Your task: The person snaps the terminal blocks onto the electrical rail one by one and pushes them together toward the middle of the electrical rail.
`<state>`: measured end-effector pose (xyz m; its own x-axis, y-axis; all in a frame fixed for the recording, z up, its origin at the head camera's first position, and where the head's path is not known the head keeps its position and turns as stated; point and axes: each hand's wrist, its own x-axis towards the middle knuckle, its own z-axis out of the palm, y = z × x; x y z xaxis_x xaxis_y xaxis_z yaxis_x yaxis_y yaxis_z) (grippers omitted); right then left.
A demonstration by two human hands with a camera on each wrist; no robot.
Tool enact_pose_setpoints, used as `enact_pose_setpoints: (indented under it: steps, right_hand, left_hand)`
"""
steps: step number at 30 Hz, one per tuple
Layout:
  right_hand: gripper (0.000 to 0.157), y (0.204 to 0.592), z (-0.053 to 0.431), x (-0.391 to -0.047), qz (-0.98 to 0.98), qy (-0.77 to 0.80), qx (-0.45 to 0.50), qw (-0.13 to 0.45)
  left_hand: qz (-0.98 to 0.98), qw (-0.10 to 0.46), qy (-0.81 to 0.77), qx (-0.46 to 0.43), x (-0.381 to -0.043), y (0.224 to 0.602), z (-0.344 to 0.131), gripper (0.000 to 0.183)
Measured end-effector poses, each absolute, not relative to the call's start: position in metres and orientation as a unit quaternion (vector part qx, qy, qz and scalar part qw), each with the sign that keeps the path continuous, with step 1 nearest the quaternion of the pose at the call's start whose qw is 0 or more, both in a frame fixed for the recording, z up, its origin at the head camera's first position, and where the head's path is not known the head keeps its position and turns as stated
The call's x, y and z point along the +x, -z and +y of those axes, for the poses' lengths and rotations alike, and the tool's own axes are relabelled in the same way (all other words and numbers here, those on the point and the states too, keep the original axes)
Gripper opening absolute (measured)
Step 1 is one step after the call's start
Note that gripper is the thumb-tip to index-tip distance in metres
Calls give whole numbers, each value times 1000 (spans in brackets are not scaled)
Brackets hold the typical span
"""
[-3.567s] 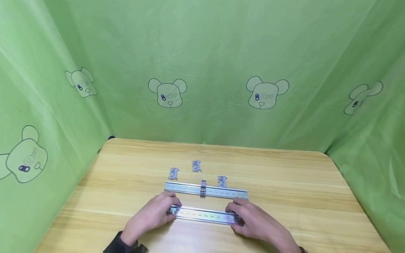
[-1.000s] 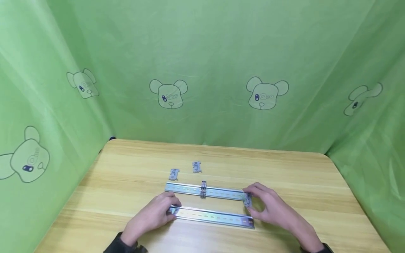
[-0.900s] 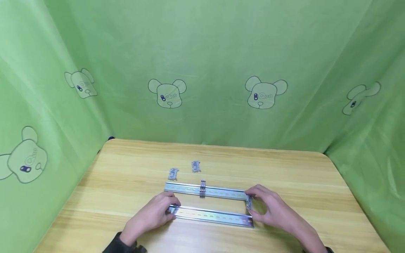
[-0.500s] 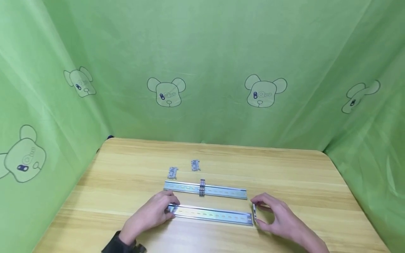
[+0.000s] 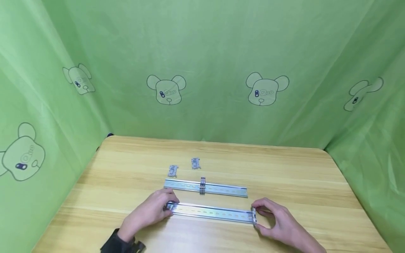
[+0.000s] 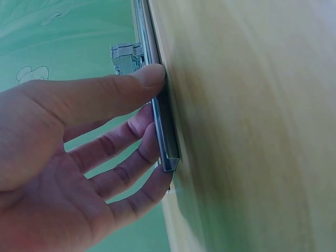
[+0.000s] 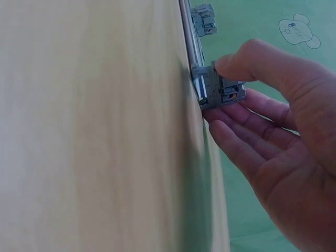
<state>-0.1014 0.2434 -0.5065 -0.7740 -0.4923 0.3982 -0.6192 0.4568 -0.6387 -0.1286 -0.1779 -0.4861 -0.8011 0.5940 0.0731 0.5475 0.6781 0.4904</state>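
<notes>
Clock positions are read from the middle of the near rail (image 5: 214, 213), 12 o'clock pointing away from me. My left hand (image 5: 153, 207) grips that rail at its 9 o'clock end, thumb on the near edge; the hand covers part of this end in the head view. My right hand (image 5: 280, 223) pinches one held block (image 5: 254, 215) between thumb and fingers at the 3 o'clock end. In the right wrist view the block overlaps the rail end; whether it is latched cannot be made out.

Rails: two. The far rail (image 5: 224, 190) lies at 12 o'clock, roughly parallel and apart from the near one. Its stack (image 5: 202, 186) of slim blocks stands upright across the middle; the number in it is too fine to count.

Loose blocks: two, flat on the table (image 5: 303, 172), one (image 5: 172, 171) between 10 and 11 o'clock, the other (image 5: 195, 163) between 11 and 12.

Printed heads on the green curtain (image 5: 209, 42): five, the one at far 9 o'clock cut off by the frame edge.
</notes>
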Motion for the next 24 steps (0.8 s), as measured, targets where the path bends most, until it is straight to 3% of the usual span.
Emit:
enact_pose_setpoints:
  steps: [24]
  right_hand:
    - [52,501,193,-112,-854,-371,357,69]
  left_hand:
    - [910,45,-252,326,-131,485,-178,34]
